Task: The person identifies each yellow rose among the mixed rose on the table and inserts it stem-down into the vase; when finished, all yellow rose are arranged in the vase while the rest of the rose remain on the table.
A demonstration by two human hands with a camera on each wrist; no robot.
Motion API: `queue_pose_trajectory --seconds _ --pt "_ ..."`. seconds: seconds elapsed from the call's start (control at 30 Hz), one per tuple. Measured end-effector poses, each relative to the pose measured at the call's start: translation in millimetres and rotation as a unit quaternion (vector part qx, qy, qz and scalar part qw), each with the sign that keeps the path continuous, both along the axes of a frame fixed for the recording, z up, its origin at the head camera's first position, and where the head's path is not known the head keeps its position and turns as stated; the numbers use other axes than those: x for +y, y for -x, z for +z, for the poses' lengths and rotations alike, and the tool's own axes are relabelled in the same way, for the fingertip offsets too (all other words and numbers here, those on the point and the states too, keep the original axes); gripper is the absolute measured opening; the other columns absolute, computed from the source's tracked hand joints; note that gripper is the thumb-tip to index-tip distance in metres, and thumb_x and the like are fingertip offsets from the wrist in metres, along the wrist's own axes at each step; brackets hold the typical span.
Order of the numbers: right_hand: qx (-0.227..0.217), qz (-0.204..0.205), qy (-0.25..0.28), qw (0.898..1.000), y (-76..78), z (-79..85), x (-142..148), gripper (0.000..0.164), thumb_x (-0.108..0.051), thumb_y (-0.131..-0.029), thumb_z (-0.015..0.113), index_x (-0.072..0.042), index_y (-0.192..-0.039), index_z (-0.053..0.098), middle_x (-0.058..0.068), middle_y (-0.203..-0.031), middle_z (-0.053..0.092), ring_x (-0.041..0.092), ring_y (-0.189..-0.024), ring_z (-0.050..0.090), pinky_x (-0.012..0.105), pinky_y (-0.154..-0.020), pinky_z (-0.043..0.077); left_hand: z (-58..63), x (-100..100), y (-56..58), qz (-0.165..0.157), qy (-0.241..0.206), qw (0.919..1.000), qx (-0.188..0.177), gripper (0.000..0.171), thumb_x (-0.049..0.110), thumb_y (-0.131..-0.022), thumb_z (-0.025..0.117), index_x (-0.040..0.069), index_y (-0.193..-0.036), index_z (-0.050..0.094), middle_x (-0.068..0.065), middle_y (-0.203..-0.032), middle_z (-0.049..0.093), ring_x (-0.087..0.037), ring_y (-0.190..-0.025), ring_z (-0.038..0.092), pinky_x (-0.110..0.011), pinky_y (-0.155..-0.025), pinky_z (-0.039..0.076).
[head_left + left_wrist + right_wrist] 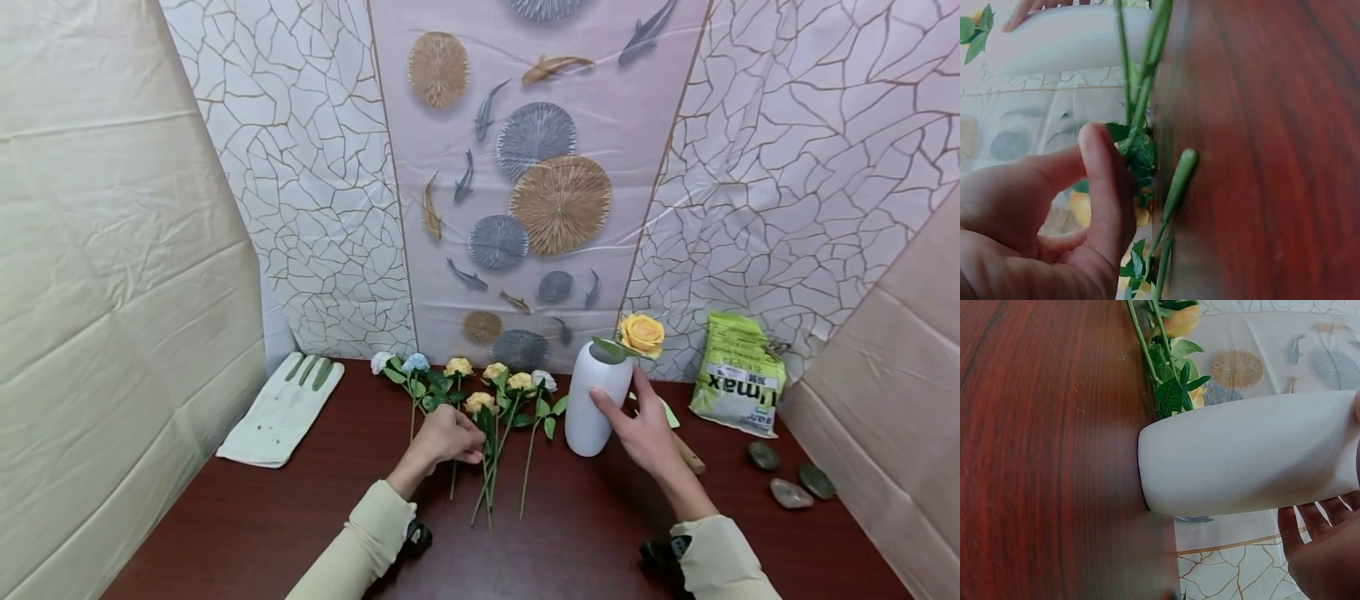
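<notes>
A white vase stands on the table with one yellow rose in its mouth. My right hand grips the vase from the right side, thumb across the front; in the right wrist view the fingers wrap round its upper part. To the left, my left hand pinches the green stem of a yellow rose among the flowers lying on the table. The fingertips partly hide where they meet the stem. Around it lie more yellow roses, a blue rose and white roses.
A white glove with green-tipped fingers lies at the left. Behind the right hand is a wooden-handled tool, partly hidden. A green and white bag stands at the back right, with several stones before it. Fabric walls enclose the table.
</notes>
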State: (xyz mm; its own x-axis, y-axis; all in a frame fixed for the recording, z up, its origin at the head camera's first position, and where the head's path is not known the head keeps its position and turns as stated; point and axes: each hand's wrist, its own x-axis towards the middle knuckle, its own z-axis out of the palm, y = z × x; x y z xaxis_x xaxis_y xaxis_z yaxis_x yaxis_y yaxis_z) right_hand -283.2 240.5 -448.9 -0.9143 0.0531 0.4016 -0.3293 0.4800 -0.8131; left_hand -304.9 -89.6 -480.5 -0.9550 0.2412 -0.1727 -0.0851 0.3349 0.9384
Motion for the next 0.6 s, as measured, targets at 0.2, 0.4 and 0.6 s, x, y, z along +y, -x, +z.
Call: queue_pose_trajectory --seconds 0.2,0.4,0.6 --pt "0.001 0.004 0.005 1.000 -2.0 2.1 -2 0.069 -0.038 -0.096 0.069 -0.026 -0.154 0.034 0.006 -0.147 0.050 0.025 -0.130 0.051 0.050 -0.100 0.046 4.8 -6 8.1 0.048 -0.031 0.9967 0.057 0.019 0.013 -0.094 0.067 -0.001 -0.107 0.069 -0.014 -0.087 0.076 -0.019 -0.066 0.074 -0.042 -0.072 0.063" --pt "0.005 0.006 0.004 1.000 -2.2 3.4 -2 0.068 -0.037 -0.096 0.069 -0.026 -0.154 0.034 0.006 -0.146 0.051 0.024 -0.131 0.050 0.048 -0.099 0.045 15.3 -14 12.2 0.110 -0.099 0.9849 0.089 0.022 0.009 -0.097 0.064 -0.001 -0.117 0.063 -0.018 -0.103 0.073 -0.027 -0.079 0.076 -0.048 -0.082 0.061" --pt "0.007 0.003 0.000 1.000 -2.1 2.8 -1 0.068 -0.037 -0.096 0.069 -0.026 -0.154 0.034 0.007 -0.146 0.051 0.025 -0.131 0.050 0.048 -0.099 0.045 25.3 -24 18.7 0.190 -0.095 0.9672 0.139 0.024 0.012 -0.096 0.061 0.004 -0.119 0.061 -0.014 -0.107 0.072 -0.033 -0.086 0.076 -0.037 -0.075 0.063"
